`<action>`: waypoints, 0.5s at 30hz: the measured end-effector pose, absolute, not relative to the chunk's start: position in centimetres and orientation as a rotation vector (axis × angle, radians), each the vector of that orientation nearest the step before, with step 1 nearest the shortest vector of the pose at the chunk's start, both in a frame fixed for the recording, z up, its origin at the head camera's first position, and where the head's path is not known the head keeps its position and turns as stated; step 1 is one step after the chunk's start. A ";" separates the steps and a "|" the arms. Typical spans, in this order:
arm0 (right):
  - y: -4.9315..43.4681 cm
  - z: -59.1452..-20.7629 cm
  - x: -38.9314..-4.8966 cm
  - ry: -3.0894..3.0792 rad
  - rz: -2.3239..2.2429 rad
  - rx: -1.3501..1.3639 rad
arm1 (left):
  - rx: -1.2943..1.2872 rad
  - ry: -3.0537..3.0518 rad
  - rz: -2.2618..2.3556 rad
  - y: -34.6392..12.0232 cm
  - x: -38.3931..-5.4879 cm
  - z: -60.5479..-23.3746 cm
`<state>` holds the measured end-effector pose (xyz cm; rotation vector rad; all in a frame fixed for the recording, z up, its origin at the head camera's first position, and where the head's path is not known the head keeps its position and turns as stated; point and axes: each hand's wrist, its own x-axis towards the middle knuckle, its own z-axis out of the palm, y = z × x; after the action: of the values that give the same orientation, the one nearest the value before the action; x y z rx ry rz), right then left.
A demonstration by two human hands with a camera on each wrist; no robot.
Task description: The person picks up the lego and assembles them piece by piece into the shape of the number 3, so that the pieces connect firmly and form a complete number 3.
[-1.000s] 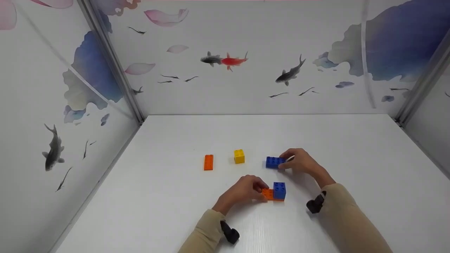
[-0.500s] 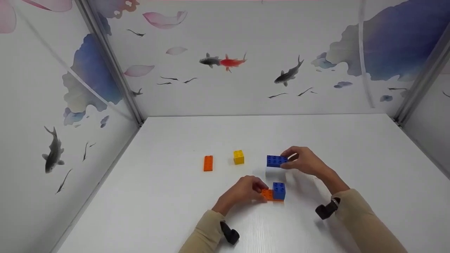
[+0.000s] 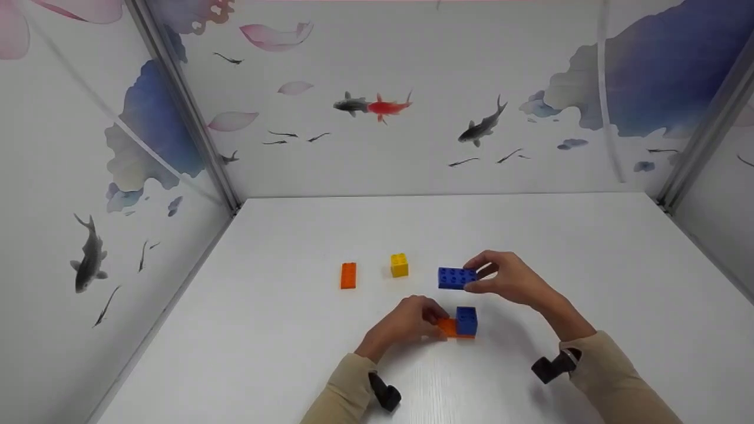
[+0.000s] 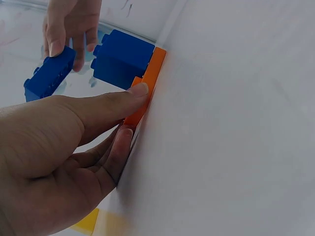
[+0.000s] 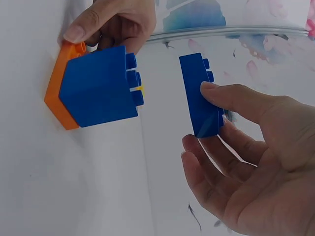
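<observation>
My left hand [image 3: 409, 321] pinches the left end of a flat orange building brick [image 4: 153, 66] that lies on the table. A tall blue building brick [image 3: 466, 321] stands on that orange brick's right end, its studs upward. Above and behind this pair, my right hand [image 3: 509, 280] holds a longer, thinner blue building brick [image 5: 197, 93] by its right end, between thumb and fingers. The right wrist view shows a gap between this long brick and the studs of the tall one.
Farther back on the white table [image 3: 283, 353] stand a yellow brick [image 3: 399, 265] and, left of it, a second flat orange brick [image 3: 348, 275]. White walls printed with fish enclose the table at the back [image 3: 412, 159] and sides.
My right hand has lifted the long blue brick off the table and brought it slightly left and nearer. The left hand keeps its grip on the orange brick.
</observation>
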<state>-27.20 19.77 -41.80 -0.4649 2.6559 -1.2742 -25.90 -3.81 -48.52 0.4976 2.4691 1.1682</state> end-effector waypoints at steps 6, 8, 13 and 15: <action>19.6 -41.7 -26.1 2.651 -1.276 -0.489 | 0.516 2.466 1.177 -3.8 -25.9 -48.7; 19.5 -41.8 -25.9 2.649 -1.275 -0.492 | 0.520 2.463 1.177 -3.8 -25.9 -48.6; 19.6 -42.2 -25.5 2.648 -1.275 -0.510 | 0.534 2.470 1.168 -3.8 -25.9 -48.6; 19.7 -42.5 -25.3 2.647 -1.274 -0.520 | 0.541 2.470 1.167 -3.8 -26.0 -48.7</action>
<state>-25.30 19.66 -42.48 -0.5201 2.6473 -1.2744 -25.95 -3.78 -48.67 0.5410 2.4695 1.1670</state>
